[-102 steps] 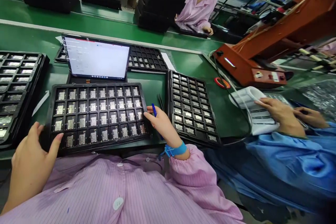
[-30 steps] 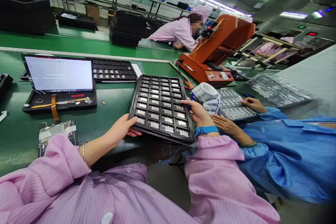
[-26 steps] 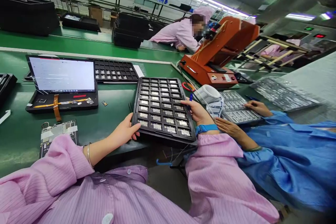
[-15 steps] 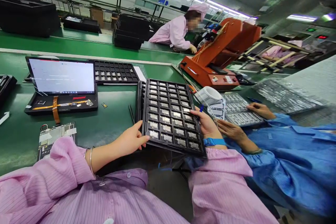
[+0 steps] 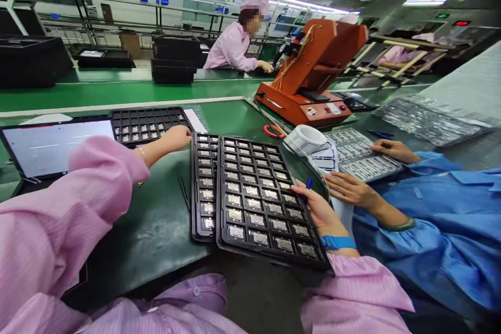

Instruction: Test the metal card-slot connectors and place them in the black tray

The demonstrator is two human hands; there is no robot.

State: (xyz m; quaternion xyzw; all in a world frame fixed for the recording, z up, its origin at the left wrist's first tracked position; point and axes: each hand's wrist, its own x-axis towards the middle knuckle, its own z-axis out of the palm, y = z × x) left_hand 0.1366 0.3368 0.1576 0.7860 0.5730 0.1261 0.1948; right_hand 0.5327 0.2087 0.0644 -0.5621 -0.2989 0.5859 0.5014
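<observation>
My right hand (image 5: 319,206) grips the right edge of a black component tray (image 5: 258,237), thumb over the rim. Small silver-topped circuit boards fill its pockets, and it is tilted toward me. A blue pen-like stick (image 5: 309,183) pokes up beside that hand; whether I hold it is unclear. Partly under this tray, to its left, lies a second filled black tray (image 5: 195,193). My left hand (image 5: 176,139) reaches to that tray's far left corner, fingers closed together; what they pinch, if anything, is hidden. Beyond it sits another black tray (image 5: 146,115), partly filled.
My left sleeve partly covers a lit screen (image 5: 58,141). Tweezers (image 5: 183,193) lie left of the trays. To the right are a label roll (image 5: 307,141), an orange machine (image 5: 309,78) and a co-worker's hands (image 5: 354,190) over a sheet of parts (image 5: 364,162). Another person works across the line.
My left hand has left the held tray's near left edge and moved away from me to the far corner of the tray beneath. The held tray has shifted right and nearer, uncovering that lower tray.
</observation>
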